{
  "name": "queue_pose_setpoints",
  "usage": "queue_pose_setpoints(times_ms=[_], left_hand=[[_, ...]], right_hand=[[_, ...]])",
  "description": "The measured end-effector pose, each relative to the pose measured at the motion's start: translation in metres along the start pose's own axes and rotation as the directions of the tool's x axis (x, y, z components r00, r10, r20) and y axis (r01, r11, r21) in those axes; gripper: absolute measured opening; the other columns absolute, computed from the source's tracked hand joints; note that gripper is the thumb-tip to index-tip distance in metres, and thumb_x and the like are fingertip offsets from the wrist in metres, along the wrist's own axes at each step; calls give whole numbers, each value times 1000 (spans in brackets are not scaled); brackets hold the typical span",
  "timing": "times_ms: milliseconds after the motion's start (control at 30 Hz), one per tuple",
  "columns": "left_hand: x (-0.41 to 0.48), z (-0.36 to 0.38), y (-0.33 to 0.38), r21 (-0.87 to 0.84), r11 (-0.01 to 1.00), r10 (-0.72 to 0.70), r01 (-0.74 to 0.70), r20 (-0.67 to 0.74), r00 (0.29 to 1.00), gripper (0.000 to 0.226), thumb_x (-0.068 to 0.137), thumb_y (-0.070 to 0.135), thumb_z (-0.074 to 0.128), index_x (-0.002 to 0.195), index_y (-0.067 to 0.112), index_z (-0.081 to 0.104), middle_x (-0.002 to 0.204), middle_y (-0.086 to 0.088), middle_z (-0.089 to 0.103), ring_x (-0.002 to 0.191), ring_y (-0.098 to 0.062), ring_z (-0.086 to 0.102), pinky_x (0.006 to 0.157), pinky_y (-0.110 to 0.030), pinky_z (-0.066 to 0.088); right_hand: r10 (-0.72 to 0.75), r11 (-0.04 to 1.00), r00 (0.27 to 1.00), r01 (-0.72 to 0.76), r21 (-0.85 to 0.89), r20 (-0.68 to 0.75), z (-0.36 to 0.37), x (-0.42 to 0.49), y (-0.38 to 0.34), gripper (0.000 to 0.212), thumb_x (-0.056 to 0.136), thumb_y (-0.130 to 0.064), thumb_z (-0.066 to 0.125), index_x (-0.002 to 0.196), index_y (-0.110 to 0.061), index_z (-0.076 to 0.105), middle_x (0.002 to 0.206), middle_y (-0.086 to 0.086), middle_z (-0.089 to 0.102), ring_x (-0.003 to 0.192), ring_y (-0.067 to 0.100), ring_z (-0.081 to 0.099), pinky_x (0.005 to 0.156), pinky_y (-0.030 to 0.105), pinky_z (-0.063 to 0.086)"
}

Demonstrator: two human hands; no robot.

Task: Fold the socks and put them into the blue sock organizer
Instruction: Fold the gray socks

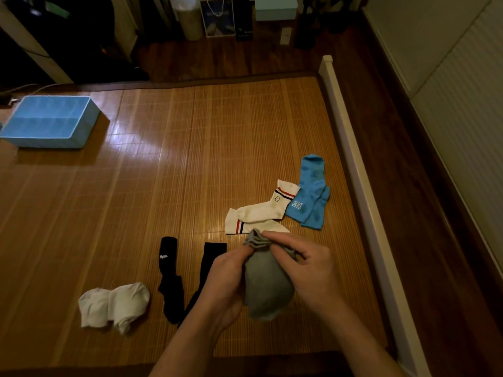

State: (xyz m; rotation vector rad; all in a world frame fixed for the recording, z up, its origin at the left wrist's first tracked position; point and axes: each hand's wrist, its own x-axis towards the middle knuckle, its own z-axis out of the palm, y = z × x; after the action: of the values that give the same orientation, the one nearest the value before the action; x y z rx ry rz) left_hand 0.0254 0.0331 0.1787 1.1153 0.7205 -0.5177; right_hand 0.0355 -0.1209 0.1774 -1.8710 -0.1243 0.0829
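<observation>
While you hold the grey sock bundle between both hands, it sits over the near part of the bamboo mat, rounded at its lower end and gathered into a bunched cuff at the top. Your left hand wraps the bundle's left side with its fingers curled against the fabric, the fingertips up by the cuff. Your right hand covers the bundle's right side and pinches the bunched cuff between thumb and fingers.

Just beyond the bundle, almost touching its cuff, lie the white striped socks, one across the other. Beyond the bundle and to its right, the bright blue socks rest against the striped pair. Just left of the bundle, partly behind your left wrist, the black socks lie flat and side by side. Farther left of the bundle, past the black pair, the plain white socks lie in a loose heap.

The blue sock organizer stands well apart from the bundle, far off to its left and beyond it, at the mat's edge. Whether anything lies inside it you cannot tell from this angle. To the bundle's right, a white bed rail runs along the mat's side.
</observation>
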Motion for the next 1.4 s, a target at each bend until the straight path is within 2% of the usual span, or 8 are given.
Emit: queue_pose_setpoints(times_ms=[133, 300, 500, 567, 833, 1067, 1200, 1400], left_hand=[[0, -2, 1, -96, 995, -25, 25, 3, 1000, 41, 96, 33, 60, 117, -1, 73, 116, -28, 69, 105, -35, 66, 87, -43, 52], [-1, -4, 2, -30, 1000, -7, 10, 98, 995, 46, 95, 49, 62, 116, 11, 77, 119, -17, 75, 112, -31, 72, 88, -41, 61], [2, -18, 1, 91, 990, 98, -111, 134, 986, 36, 96, 39, 61, 120, 14, 72, 120, -12, 73, 111, -30, 71, 94, -46, 59], [2, -22, 2, 126, 976, 154, -176, 164, 974, 36, 95, 38, 61, 124, 17, 69, 121, -11, 73, 112, -28, 72, 91, -45, 60], [1, -30, 8, 180, 947, 206, -264, 288, 935, 39, 96, 32, 63, 134, 32, 65, 131, 2, 68, 121, -21, 67, 91, -40, 60], [5, -34, 10, 131, 991, 5, -33, 212, 977, 35, 97, 23, 62, 131, 12, 64, 129, -20, 67, 118, -35, 67, 107, -55, 51], [3, -32, 12, 73, 997, -54, 37, 254, 966, 47, 90, 34, 68, 131, 11, 65, 112, -20, 69, 101, -30, 62, 96, -42, 58], [3, -31, 15, 212, 976, 15, -53, 176, 984, 52, 76, 19, 82, 126, 23, 68, 125, -13, 70, 108, -28, 73, 86, -40, 61]], right_hand=[[-141, 974, 987, 153, -165, 83, -8, 4, 6, 39, 88, -5, 74, 120, -28, 71, 123, -18, 67, 117, -4, 62, 100, 19, 51], [-164, 947, 957, 220, -235, 238, -16, 9, 12, 41, 88, -13, 75, 122, -35, 67, 136, -9, 63, 126, 3, 56, 102, 24, 50], [223, 964, 939, -252, 84, 262, -21, 13, 3, 22, 91, -41, 62, 112, -40, 69, 116, -22, 66, 115, 0, 60, 87, 18, 56], [279, 958, 926, -285, -12, 255, -22, 16, 4, 19, 94, -35, 62, 112, -35, 67, 113, -17, 66, 111, 6, 63, 84, 23, 59], [269, 951, 900, -192, -241, 344, -24, 19, 0, 36, 93, -30, 67, 128, -37, 63, 114, -18, 64, 107, 2, 59, 90, 29, 56], [132, 919, 941, 2, -395, 311, -19, 19, 4, 24, 93, -26, 68, 117, -30, 68, 107, -18, 61, 103, -1, 55, 90, 25, 51], [7, 903, 949, 129, -409, 315, -17, 14, 9, 28, 89, -20, 72, 113, -34, 70, 102, -24, 57, 100, -6, 54, 83, 16, 48], [17, 898, 938, 137, -417, 346, -18, 16, 10, 31, 90, -18, 72, 116, -34, 68, 109, -22, 60, 105, -4, 55, 89, 22, 51]])
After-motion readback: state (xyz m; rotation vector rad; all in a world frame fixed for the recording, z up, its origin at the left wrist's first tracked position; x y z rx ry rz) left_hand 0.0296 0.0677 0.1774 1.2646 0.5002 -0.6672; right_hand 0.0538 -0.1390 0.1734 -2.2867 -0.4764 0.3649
